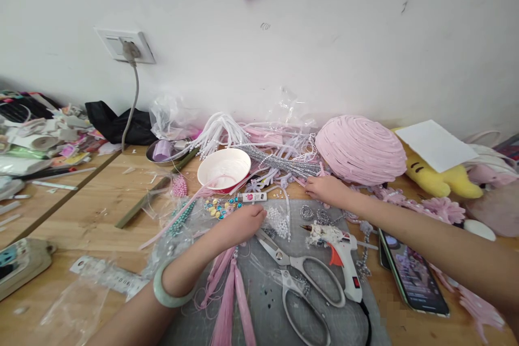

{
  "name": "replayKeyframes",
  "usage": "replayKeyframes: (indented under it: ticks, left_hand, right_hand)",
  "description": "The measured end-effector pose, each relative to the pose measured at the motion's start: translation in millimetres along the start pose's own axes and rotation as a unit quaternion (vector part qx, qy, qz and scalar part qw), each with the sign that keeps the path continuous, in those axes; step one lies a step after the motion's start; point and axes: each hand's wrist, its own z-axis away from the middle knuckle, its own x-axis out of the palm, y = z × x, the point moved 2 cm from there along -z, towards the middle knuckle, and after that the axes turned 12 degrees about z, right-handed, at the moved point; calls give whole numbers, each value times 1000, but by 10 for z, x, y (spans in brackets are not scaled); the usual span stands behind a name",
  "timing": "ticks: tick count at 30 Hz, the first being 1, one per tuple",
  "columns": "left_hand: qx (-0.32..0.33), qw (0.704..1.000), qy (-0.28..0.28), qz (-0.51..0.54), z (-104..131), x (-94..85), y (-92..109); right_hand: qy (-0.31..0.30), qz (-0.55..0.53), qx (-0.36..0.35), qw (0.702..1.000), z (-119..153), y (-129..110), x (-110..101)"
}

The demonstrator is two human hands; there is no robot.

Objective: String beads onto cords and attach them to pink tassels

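Note:
My left hand [248, 221], a pale green bangle [173, 296] on its wrist, hovers over the grey mat with thumb and fingers pinched together; anything between them is hidden. Just right of its fingertips lie white pearl beads [278, 223], with large scissors [302, 267] below. My right hand [326, 190] reaches in from the right, fingers closed by the ends of silver glitter stems [284, 161]; what they grip, if anything, I cannot make out. Pink tassels [233, 303] lie below my left hand. A white glue gun [343, 259] rests below my right forearm.
A white bowl [224, 168] stands behind my left hand, near white stems [217, 135]. A pink wound dome [360, 150] and a yellow plush toy [438, 173] sit at the back right. A phone [416, 275] lies right. A cord hangs from the wall socket [125, 46].

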Motion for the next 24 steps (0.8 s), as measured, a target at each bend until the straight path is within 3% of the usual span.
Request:
replayKeyframes:
  ticks: [5,9,11,14,19,24]
  left_hand:
    - [-1,1000,0,-1,16,-6,37]
    - [-3,1000,1,3,27,-6,44]
    - [-2,1000,3,3,29,-4,40]
    - [1,1000,1,3,26,-2,29]
    - [1,1000,1,-2,18,-7,10]
    - [-4,1000,7,0,21,-11,11]
  right_hand:
    - [58,-74,16,995,-3,-151,-318]
    - [86,-135,-53,986,-30,-468,-670]
    - [60,-149,-104,982,-61,-574,-741]
    - [35,-118,-65,990,-108,-476,-707]
    - [18,-41,75,996,-21,41,-449]
    - [-31,3,81,996,129,168,-163]
